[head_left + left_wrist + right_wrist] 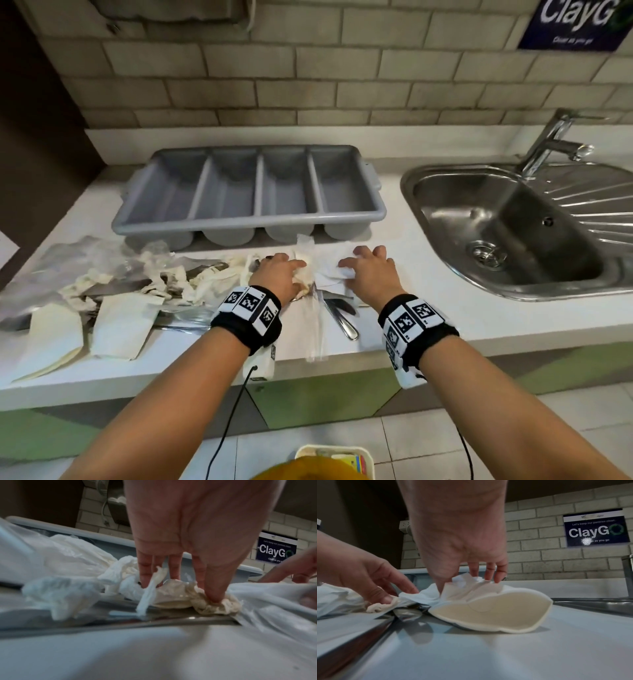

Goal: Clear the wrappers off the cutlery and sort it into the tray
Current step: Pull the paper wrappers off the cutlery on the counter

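A grey four-compartment tray [250,221] stands empty at the back of the white counter. In front of it my left hand [284,270] pinches a crumpled cream napkin [303,274] between thumb and fingers [213,596]. My right hand [363,263] pinches a white paper wrapper [488,601] just to the right, thumb on the near side and fingers behind. Metal cutlery [342,322] lies under and in front of both hands, partly inside a clear plastic sleeve [317,329]. More cutlery is half hidden in the wrapper pile [120,291] to the left.
A steel sink [507,222] with a tap [555,144] is sunk into the counter on the right. Torn paper and plastic cover the left half of the counter. A brick wall runs behind the tray. A small bin [334,459] stands on the floor below.
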Tool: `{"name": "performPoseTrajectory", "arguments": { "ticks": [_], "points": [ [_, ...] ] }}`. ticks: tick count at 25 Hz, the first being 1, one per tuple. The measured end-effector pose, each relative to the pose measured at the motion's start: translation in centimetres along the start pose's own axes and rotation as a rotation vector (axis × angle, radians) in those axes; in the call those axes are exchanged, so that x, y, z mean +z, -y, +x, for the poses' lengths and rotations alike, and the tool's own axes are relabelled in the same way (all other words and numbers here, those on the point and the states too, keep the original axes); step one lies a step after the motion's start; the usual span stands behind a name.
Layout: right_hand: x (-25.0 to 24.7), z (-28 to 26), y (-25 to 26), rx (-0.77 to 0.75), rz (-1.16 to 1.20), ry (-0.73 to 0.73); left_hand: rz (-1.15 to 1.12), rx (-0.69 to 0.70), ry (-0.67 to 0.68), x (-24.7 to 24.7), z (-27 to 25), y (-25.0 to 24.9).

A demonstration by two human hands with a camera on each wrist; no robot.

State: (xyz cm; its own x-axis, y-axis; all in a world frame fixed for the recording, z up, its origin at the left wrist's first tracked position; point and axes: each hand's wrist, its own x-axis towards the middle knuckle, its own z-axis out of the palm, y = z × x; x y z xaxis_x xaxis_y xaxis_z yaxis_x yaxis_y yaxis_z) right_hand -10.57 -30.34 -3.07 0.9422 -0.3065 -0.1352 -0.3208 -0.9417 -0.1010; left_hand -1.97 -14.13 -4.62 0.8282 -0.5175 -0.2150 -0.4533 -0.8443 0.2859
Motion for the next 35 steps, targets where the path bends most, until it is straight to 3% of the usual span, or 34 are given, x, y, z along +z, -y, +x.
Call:
{"name": "performPoseTrajectory", "arguments": {
  "ticks": [8, 10, 13, 17, 25, 29, 35],
  "points": [
    [0.2, 1.0, 0.4, 0.037, 0.212, -0.159, -0.142, 0.004, -0.189, -1.5, 0.3, 0.1],
    [-0.1, 0.7, 0.6, 0.039, 0.271, -0.195, -0.132, 0.065, -0.127, -1.7, -0.4, -0.6],
    [-0.4, 0.2, 0.6, 0.06, 0.336, -0.274, 0.064, 0.175, -0.011, -1.1, -1.6, -2.0],
    [-0.5, -0.6, 0.0, 0.11, 0.427, -0.339, 0.182, 0.152, 0.098, 0.0, -1.9, -2.5],
    [-0.4, -2.1, -0.4, 0.117, 0.492, -0.353, -0.159, 0.072, 0.044, -0.6, -0.6, -1.9],
    [-0.1, -2.4, -0.3, 0.107, 0.518, -0.364, -0.408, 0.001, -0.119, -2.3, -0.9, -1.5],
    [-0.9, -4.0, -0.1, 0.112, 0.632, -0.447, -0.763, 0.075, -0.374, -6.6, -3.5, -2.5]
  ]
}}
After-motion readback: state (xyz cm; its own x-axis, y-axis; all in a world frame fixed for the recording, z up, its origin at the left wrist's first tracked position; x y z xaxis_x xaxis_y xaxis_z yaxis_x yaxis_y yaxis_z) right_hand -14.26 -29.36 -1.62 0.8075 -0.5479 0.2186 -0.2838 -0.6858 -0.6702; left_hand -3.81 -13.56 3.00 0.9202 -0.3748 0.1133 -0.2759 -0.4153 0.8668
